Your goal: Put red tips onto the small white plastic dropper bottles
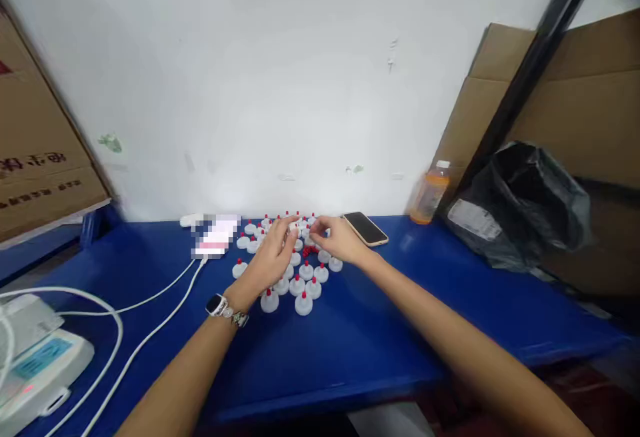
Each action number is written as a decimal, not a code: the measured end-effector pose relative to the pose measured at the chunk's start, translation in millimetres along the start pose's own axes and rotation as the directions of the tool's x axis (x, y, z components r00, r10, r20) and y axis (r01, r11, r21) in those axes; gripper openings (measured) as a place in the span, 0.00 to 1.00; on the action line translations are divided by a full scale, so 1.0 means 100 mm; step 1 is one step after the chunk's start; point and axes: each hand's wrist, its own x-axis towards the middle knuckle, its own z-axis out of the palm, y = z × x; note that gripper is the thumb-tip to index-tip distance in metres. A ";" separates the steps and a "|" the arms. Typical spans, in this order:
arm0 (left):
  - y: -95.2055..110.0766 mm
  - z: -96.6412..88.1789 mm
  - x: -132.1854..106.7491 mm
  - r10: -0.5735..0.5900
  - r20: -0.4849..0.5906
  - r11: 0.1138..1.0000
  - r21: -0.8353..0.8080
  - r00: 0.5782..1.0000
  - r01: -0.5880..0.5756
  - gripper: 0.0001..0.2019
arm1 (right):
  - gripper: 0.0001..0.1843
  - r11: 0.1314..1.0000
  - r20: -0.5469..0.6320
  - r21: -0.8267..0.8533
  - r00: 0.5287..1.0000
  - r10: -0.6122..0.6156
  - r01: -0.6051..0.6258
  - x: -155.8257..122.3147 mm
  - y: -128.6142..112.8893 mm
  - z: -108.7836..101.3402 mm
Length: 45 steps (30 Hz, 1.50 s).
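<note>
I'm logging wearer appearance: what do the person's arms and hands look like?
Both forearms are bare, no sleeves in view, and neither left hand nor right hand is gloved. The left wrist carries a watch with a dark rectangular face and a pale, beaded-looking band. The right wrist is bare; rings cannot be made out.

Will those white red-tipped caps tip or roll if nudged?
Probably hard to tip: each white cap stands on a wide base, narrow red tip up. Likely light plastic, so the left hand could slide packed neighbours across the smooth blue table.
</note>
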 end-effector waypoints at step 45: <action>0.03 0.02 0.02 0.018 0.017 0.996 0.086 1.000 -0.019 0.19 | 0.05 0.903 0.006 -0.428 1.000 0.027 -0.022 0.37 0.44 -0.24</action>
